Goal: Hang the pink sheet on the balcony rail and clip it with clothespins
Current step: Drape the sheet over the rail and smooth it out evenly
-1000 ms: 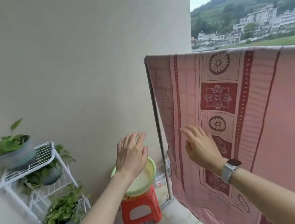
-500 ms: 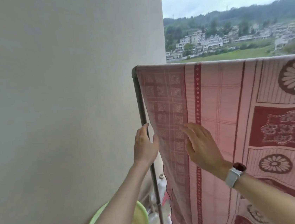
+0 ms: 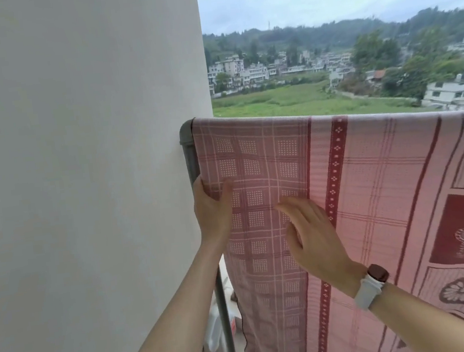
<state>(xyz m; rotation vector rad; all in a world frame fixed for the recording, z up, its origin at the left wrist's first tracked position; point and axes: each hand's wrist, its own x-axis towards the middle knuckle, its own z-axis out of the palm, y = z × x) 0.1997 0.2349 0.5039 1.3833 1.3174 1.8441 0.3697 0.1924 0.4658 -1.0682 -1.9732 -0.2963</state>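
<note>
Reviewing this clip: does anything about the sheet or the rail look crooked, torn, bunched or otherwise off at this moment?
Nothing stands out. The pink sheet hangs smooth over the rail, its edge close to the grey post. The left hand grips that edge; the right hand lies flat on the cloth. No clothespins show.

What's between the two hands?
Only pink sheet: the checked strip between the left hand, gripping its edge, and the open right hand, seen from the head camera.

No legible text or labels anywhere
</note>
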